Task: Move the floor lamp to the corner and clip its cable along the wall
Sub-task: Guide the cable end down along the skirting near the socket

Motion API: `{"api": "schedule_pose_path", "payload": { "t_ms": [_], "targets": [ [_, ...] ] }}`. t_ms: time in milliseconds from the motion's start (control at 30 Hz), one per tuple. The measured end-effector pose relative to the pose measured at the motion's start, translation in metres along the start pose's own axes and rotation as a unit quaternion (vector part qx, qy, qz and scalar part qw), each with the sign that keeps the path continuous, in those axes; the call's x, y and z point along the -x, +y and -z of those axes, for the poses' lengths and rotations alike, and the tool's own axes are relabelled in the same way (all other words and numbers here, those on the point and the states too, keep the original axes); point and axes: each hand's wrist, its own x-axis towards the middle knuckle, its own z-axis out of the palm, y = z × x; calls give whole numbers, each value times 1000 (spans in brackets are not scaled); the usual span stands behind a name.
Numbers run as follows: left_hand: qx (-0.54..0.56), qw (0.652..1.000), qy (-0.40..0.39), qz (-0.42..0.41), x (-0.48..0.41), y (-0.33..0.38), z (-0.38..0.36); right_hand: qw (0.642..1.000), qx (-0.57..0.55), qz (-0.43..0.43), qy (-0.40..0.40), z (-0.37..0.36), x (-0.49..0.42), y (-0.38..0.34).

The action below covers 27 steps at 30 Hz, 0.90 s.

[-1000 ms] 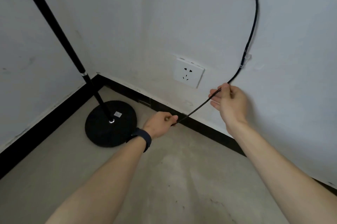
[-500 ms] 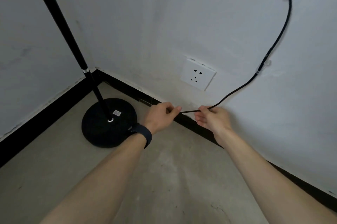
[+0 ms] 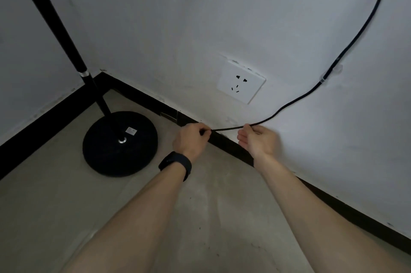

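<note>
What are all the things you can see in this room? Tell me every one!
floor lamp: one, black, round base on the floor in the corner
cable: one, black, running down the wall to the hands
cable clip: one seen clearly, see-through, on the wall holding the cable
wall socket: one, white, on the wall, nothing plugged in
skirting board: black, along the foot of both walls
wristband: one, dark, on the left wrist
left hand: closed on the cable
right hand: pinching the cable

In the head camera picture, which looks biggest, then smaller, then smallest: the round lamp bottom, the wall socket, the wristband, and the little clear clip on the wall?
1. Round lamp base, clearly biggest.
2. Wall socket.
3. Wristband, though it sits nearer the camera, so it may look bigger than it is.
4. Clear clip, smallest.
</note>
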Motion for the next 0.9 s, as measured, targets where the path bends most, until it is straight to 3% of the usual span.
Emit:
{"api": "schedule_pose_path", "payload": {
  "t_ms": [200,500,733,900],
  "targets": [
    [82,995,59,27,-6,-1,-4,1000,-10,11,18,-10,-3,5],
    [135,984,21,116,-13,4,-19,990,114,48,66,-13,-7,11],
    [349,917,82,174,-29,26,-16,991,78,-13,105,-5,-7,17],
    [464,857,37,221,-27,41,-17,984,136,-20,110,16,-11,30]
  ]
}}
